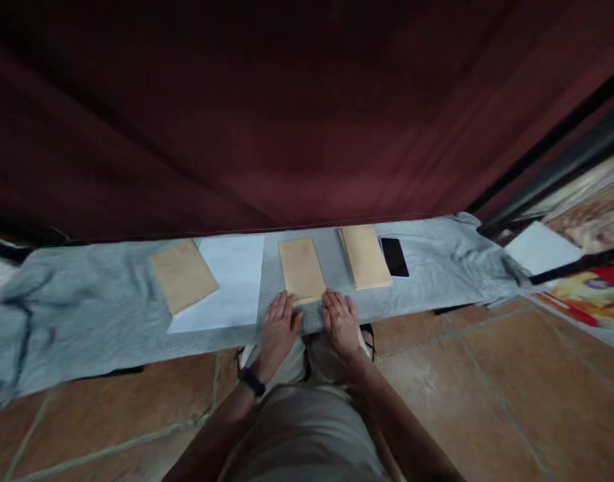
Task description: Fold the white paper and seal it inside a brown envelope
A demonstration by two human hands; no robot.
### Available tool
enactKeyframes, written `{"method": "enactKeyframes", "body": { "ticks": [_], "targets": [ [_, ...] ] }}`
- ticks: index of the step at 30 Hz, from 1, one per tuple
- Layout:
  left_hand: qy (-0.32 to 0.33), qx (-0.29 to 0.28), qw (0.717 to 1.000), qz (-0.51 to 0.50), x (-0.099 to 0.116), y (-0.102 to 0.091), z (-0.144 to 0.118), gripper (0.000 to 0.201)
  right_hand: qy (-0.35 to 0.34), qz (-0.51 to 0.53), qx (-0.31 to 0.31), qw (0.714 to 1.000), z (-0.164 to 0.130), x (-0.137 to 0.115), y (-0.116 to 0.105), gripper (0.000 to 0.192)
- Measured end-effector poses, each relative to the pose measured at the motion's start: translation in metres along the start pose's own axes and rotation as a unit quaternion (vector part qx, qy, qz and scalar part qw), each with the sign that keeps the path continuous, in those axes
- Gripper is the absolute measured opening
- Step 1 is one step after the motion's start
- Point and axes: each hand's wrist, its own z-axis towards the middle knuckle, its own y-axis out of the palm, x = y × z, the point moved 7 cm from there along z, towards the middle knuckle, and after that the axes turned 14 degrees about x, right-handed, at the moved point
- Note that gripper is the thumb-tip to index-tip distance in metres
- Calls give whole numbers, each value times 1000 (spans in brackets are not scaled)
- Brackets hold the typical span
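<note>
The middle envelope (301,270) is laid lengthwise away from the person; its near edge is touched by flat, spread left hand (279,329) and right hand (341,323).

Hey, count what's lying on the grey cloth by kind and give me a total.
Brown envelopes: 3 (left, middle, right)
White paper sheet: 1
Black phone: 1
Total: 5
</note>
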Motion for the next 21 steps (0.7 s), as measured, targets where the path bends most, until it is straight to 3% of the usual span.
{"method": "enactKeyframes", "body": {
  "ticks": [12,21],
  "targets": [
    [-117,24,991,-59,-18,3,37,51,1,7,17,1000,0,-1,-3,43],
    [-243,5,953,-182,-31,16,42,64,5,6,23,1000,1,-2,-3,43]
  ]
}}
